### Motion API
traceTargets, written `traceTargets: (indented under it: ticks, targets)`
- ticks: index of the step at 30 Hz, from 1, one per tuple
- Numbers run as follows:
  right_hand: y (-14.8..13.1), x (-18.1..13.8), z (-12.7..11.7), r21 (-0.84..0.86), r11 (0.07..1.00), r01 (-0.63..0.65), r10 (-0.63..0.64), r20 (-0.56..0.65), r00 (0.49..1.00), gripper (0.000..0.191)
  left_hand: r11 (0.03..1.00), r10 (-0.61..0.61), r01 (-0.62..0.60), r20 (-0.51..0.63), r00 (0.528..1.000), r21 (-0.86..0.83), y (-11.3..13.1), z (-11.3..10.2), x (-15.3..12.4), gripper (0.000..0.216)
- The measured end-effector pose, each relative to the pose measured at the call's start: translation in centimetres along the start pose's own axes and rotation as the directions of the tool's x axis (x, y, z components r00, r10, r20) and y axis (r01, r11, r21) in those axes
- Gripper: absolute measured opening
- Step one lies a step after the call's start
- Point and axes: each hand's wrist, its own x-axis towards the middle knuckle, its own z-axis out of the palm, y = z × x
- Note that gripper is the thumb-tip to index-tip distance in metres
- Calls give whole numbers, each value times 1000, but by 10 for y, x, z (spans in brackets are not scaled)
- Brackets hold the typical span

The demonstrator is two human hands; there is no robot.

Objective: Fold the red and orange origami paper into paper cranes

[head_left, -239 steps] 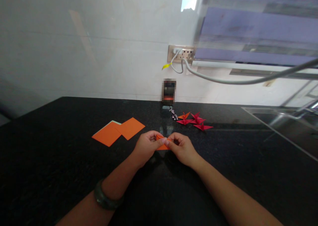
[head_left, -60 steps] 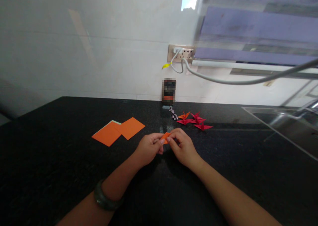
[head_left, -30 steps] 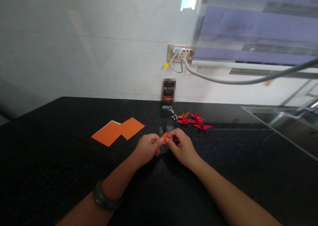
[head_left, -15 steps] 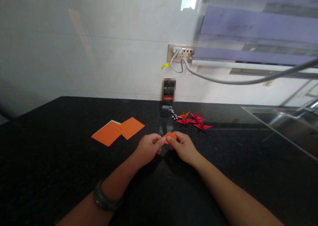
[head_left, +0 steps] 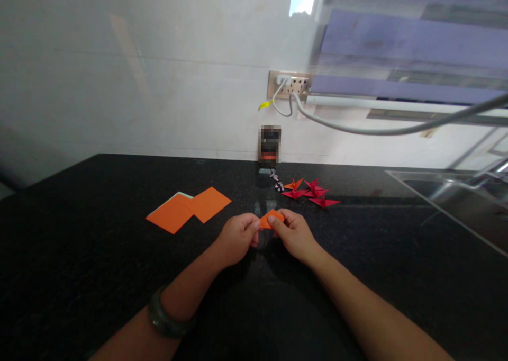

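A small folded piece of orange origami paper (head_left: 273, 216) is held above the dark counter between my hands. My right hand (head_left: 292, 232) grips its right side, with the thumb pressed flat on the top face and the fingers underneath. At the left corner, the thumb and fingers of my left hand (head_left: 240, 236) pinch the paper. Parts of the paper are hidden under my right thumb and fingers. Flat orange sheets (head_left: 170, 214) lie to the left of my left hand, with a pale edge showing beneath one of them.
Several red folded paper cranes (head_left: 316, 191) and an orange crane (head_left: 294, 184) stand beyond my right hand. A blurred upright phone-like object (head_left: 270, 145) with a beaded strap (head_left: 277, 182) leans by the wall. The sink (head_left: 456, 202) is at the right, and a grey cable (head_left: 369, 130) hangs from the socket.
My left thumb has slid left off the paper's middle to its left corner, so more of the orange face shows. My right hand has barely moved.
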Motion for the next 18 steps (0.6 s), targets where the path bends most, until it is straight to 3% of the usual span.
traceTargets:
  ticks: [5, 11, 18]
  targets:
    - [0, 1, -1, -9, 1000, 2, -2, -21, 1000, 26, 998, 23, -22, 8, 1000, -64, -1, 1, 0, 25]
    - [2, 1, -1, 33, 999, 24, -24, 14, 1000, 26, 987, -49, 49, 2, 999, -151, 1, 3, 2, 25]
    - [2, -2, 1, 11, 996, 90, -91, 86, 992, 25, 997, -16, 18, 21, 1000, -80, 5, 1, 0, 23]
